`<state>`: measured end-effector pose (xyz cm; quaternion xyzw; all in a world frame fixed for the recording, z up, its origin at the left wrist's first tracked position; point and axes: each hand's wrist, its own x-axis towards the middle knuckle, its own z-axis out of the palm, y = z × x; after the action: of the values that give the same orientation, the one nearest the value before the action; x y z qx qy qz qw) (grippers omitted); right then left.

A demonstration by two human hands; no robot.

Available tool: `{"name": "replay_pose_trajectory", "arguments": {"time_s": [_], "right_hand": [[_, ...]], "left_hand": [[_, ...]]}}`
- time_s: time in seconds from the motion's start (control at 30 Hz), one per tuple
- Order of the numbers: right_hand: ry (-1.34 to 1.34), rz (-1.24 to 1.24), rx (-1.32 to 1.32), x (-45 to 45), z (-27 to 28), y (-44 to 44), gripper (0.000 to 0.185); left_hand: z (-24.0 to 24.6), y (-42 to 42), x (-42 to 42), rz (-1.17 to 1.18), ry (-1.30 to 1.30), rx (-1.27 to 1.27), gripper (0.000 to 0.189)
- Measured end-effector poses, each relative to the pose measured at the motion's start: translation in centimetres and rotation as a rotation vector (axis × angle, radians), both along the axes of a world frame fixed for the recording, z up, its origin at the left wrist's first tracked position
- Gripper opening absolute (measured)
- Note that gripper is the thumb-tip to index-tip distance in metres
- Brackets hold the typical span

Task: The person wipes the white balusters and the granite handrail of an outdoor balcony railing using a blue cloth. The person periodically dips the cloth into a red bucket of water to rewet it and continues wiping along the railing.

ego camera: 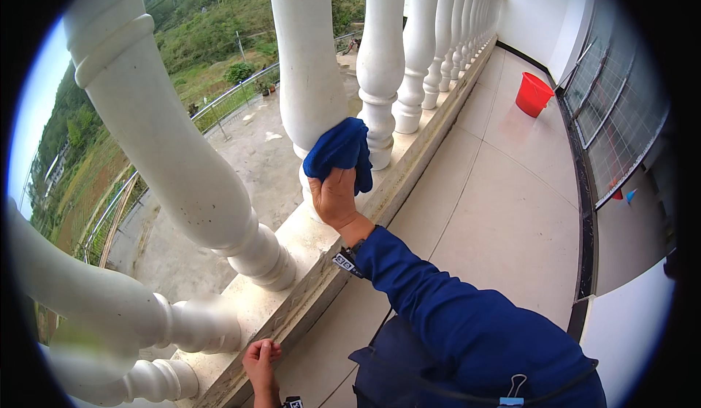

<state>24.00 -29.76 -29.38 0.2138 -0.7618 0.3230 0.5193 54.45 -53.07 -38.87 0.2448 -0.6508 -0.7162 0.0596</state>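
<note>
My right hand (335, 195) holds a dark blue cloth (339, 144) against the lower part of a white baluster (311, 63), just above its narrow neck. The cloth's right side hangs close to the neighbouring baluster (379, 52). At the bottom of the view, my left hand (263, 356) is held with curled fingers beside the balustrade's ledge (306, 243), with no object visible in it. Its palm side is partly hidden, and whether it touches the ledge is unclear. Another white baluster (181, 150) stands between the two hands, with dark specks on its bulge.
The row of balusters runs along the stained ledge to a white wall (528, 11). A red bucket (534, 94) stands on the tiled floor (493, 205) at the upper right, near glazed door panels (602, 95). Beyond the balusters lie a concrete yard (246, 156) and a metal railing.
</note>
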Motion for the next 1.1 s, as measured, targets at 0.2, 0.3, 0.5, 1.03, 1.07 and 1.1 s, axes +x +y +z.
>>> {"name": "replay_pose_trajectory", "arguments": {"time_s": [0.2, 0.3, 0.5, 1.03, 1.07, 1.1], "right_hand": [[-0.042, 0.175, -0.13, -1.9, -1.9, 1.6, 0.078], [0.006, 0.184, -0.232, -1.8, -0.5, 1.5, 0.072], [-0.218, 0.055, -0.592, -1.4, 0.1, -1.4, 0.062], [-0.622, 0.508, -0.901, -5.5, -0.2, 2.7, 0.051], [-0.496, 0.367, -0.769, -4.2, -1.3, 2.2, 0.047], [-0.406, 0.216, -0.66, -2.8, -2.3, 1.9, 0.044]], "left_hand": [[-0.7, 0.4, 0.3, -0.082, -0.039, -0.072, 0.016], [-1.0, 0.8, 0.1, -0.094, -0.088, -0.052, 0.016], [-1.3, 2.1, -0.7, -0.188, -0.058, -0.044, 0.015], [0.8, 4.6, -1.4, -0.281, -0.04, -0.12, 0.018], [0.5, 4.6, -1.4, -0.29, -0.036, -0.139, 0.018], [0.2, 4.8, -1.6, -0.304, -0.038, -0.153, 0.018]]}}
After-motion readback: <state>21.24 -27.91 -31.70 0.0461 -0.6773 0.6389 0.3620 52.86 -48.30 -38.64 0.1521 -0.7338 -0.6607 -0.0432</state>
